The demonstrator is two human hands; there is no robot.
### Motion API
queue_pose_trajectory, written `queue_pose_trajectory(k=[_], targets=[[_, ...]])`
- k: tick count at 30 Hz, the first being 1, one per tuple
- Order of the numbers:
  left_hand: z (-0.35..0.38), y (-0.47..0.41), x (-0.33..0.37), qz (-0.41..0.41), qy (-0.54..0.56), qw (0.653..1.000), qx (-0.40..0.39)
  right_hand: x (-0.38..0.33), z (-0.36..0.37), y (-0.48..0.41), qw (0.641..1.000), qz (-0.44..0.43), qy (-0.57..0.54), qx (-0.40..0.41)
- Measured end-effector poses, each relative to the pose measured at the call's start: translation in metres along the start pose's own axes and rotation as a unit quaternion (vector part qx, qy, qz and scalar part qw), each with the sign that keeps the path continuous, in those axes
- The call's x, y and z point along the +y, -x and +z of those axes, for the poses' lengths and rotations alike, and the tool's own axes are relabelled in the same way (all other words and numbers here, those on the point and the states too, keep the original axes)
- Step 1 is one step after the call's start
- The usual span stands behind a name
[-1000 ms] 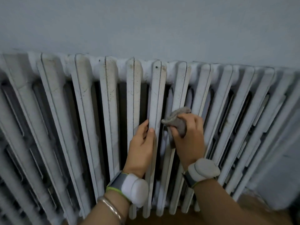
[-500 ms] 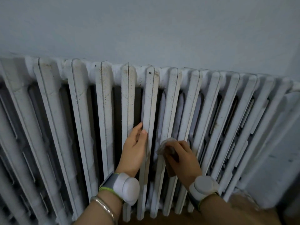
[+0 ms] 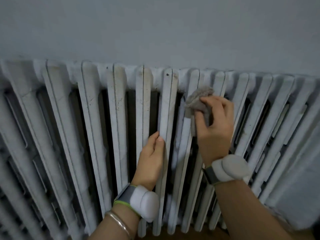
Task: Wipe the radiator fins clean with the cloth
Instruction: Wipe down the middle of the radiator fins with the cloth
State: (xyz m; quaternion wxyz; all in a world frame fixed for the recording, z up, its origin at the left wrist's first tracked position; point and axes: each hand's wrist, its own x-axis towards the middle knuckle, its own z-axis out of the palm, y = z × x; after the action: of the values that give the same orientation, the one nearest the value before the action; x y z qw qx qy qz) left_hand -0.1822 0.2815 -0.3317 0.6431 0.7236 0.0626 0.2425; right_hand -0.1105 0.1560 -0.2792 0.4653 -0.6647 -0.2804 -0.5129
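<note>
Pale grey-blue wall (image 3: pixel 155 32) fills upper half of view, bare and evenly lit.

White ribbed radiator (image 3: pixel 69 135) runs full width below it. Paint worn; dark specks and brownish grime on the upper ends of the middle fins. Gaps between fins dark. Narrow strip of brown floor (image 3: pixel 199 237) shows under the fins at bottom edge.

Two bare forearms enter from below.

Right hand (image 3: pixel 214 129) is up near the top of the radiator, right of centre. Grip clamped on a crumpled grey cloth (image 3: pixel 197 101): fingers curled over it, thumb under, cloth bunched and pressed against the upper part of a fin, its loose end poking above the knuckles.

Left hand (image 3: pixel 150 163) sits lower, at mid-height on the neighbouring fin (image 3: pixel 166 110) to the left. Thumb and forefinger lie nearly straight along that fin's left edge, touching it; other fingers hidden in the gap. Grip slack, holding nothing.

White padded wrist unit on grey strap, right wrist (image 3: pixel 230 168); same on left wrist (image 3: pixel 143 203), strap edged green.

Thin silver bangle (image 3: pixel 119 222) on left forearm, just below the unit.
</note>
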Motion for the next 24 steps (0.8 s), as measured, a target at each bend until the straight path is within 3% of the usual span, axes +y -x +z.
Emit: queue_pose_trajectory(k=[9,15,24], targets=[[0.004,-0.006,-0.004,-0.020,0.006,1.000,0.023,0.019,0.014,0.017,0.997,-0.016,0.047,-0.057],[0.010,-0.002,-0.001,-0.016,0.000,0.999,0.045,0.029,0.008,0.042,0.990,0.029,0.056,-0.130],[0.016,0.002,-0.002,-0.010,0.003,0.998,0.060,0.052,0.005,0.079,0.983,-0.033,0.048,-0.176]])
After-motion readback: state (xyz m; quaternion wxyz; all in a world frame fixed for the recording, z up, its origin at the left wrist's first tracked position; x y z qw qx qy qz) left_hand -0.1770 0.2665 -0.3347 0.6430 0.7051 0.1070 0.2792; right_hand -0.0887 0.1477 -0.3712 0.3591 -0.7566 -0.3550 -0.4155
